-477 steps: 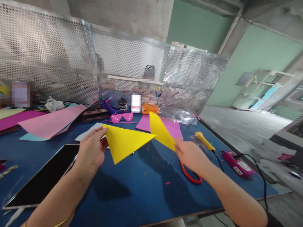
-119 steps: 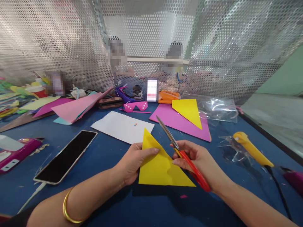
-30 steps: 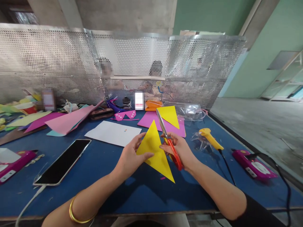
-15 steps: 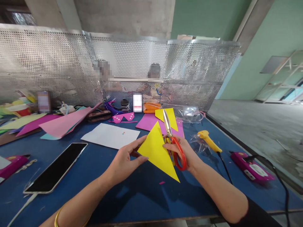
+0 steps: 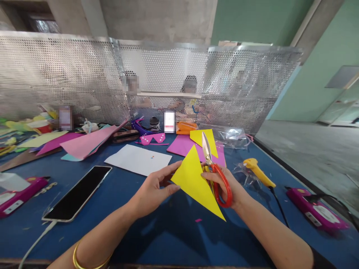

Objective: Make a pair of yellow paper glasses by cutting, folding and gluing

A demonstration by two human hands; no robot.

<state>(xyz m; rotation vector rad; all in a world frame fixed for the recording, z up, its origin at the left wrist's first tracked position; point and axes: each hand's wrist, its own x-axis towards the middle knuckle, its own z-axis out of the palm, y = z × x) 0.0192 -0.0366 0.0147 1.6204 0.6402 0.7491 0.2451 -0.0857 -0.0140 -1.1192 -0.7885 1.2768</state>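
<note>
A triangular piece of yellow paper (image 5: 196, 183) is raised above the blue table. Its left corner is pinched between the thumb and fingers of my left hand (image 5: 153, 188). My right hand (image 5: 231, 185) grips red-handled scissors (image 5: 224, 186), blades pointing up and away beside the sheet's right edge, and the blades look closed. The right fingertips also touch the paper's right edge. Behind the blades, another yellow paper piece (image 5: 199, 136) lies on purple paper (image 5: 179, 145). White paper (image 5: 137, 158) rests on the table beyond my left hand.
A phone (image 5: 78, 194) with a white cable lies at left. Pink paper glasses (image 5: 153, 139) lie at the back. On the right are a yellow glue gun (image 5: 258, 172) and a magenta power strip (image 5: 315, 209). A perforated metal screen (image 5: 168, 63) stands behind, with people beyond it.
The whole view has shifted, so things appear a little further right. Both hands keep the same hold on the yellow paper and the scissors.
</note>
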